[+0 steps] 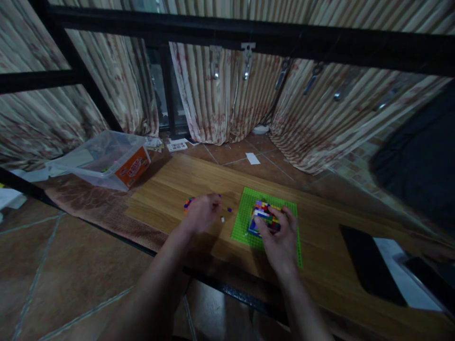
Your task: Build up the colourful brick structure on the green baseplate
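A green studded baseplate lies on the wooden board, with a low block of multicoloured toy bricks standing on it. My right hand is around this brick block, thumb on its near left side and fingers over its far right side. To the left, my left hand hovers over the board with its fingers pinched together; what they hold, if anything, is hidden. A small pile of loose bricks shows partly behind that hand. A purple brick and a white brick lie between hand and baseplate.
A clear plastic tub with an orange label stands at the left. On the board's right side are a black flat sheet, white paper and a dark phone-like object. A dark metal bar crosses above, before curtains.
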Demonstrator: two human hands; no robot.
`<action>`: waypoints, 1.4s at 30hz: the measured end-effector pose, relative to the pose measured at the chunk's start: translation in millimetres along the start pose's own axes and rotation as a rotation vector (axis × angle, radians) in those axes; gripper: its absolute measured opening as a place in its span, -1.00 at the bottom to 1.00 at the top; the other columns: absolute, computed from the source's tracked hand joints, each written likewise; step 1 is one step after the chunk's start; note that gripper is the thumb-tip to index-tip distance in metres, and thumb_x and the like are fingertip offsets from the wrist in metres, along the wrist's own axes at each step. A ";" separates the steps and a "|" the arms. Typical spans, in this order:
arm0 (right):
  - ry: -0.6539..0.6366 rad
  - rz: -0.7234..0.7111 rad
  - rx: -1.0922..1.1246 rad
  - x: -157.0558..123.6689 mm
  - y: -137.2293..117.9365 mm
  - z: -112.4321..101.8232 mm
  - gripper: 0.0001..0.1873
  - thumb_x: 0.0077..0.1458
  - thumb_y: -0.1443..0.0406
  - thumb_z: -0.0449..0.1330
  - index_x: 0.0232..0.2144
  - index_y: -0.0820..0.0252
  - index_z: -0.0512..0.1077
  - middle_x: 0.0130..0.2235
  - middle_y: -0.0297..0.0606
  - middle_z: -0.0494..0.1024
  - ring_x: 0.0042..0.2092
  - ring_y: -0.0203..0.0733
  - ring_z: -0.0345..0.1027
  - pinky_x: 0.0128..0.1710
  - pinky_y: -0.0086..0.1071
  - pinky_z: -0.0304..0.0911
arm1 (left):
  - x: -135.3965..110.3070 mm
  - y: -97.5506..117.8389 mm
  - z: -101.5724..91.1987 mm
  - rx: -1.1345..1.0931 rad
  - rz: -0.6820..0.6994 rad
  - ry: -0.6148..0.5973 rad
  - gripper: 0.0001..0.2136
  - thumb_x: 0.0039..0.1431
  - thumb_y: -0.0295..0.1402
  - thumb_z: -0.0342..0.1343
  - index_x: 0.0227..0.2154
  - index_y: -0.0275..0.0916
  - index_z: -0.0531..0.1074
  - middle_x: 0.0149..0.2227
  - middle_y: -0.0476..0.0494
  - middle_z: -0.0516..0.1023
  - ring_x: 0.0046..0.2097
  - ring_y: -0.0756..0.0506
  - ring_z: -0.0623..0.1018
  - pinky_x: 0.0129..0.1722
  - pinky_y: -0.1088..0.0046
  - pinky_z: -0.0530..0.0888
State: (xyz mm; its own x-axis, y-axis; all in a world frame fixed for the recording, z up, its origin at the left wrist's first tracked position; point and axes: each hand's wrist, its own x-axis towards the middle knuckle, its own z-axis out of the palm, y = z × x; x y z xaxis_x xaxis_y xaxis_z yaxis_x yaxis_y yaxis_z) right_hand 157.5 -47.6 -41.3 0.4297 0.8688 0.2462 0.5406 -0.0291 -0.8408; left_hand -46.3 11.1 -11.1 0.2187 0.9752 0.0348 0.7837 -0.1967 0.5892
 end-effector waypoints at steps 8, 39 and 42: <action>0.078 -0.082 -0.027 6.0 7.8 -3.5 -0.61 0.08 0.06 0.15 -0.16 0.19 0.49 0.04 -0.10 0.34 0.09 -0.04 0.25 0.12 -0.11 0.14 | -1.2 -8.7 -5.4 0.341 -0.199 -0.009 -0.78 0.06 -0.24 0.07 -0.33 -0.26 0.51 -0.25 -0.29 0.57 -0.13 -0.24 0.55 -0.15 0.31 0.43; -0.183 -0.158 0.379 -5.9 -22.6 -11.4 -0.91 0.09 0.25 0.24 -0.35 0.06 0.56 -0.29 -0.33 0.57 -0.23 -0.21 0.43 -0.18 -0.32 0.29 | -13.0 44.7 16.6 -0.628 0.350 -0.215 -0.90 0.22 -0.41 -0.03 -0.31 -0.26 0.37 -0.41 0.00 0.41 -0.34 0.01 0.42 -0.33 0.52 0.33; -0.224 -0.139 0.397 -4.6 -23.5 -14.4 -0.90 0.08 0.23 0.25 -0.36 0.05 0.57 -0.28 -0.32 0.58 -0.21 -0.20 0.43 -0.16 -0.30 0.29 | -13.7 44.5 14.5 -0.602 0.372 -0.217 -0.90 0.22 -0.41 -0.03 -0.32 -0.26 0.38 -0.42 0.01 0.39 -0.35 0.02 0.39 -0.36 0.53 0.31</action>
State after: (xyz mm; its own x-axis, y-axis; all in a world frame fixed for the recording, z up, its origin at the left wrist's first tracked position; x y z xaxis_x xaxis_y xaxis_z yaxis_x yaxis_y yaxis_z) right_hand 153.2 -58.0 -15.7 0.1830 0.9373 0.2966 0.2453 0.2486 -0.9370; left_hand -6.0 -12.5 2.9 0.5669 0.8004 0.1948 0.1944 -0.3597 0.9126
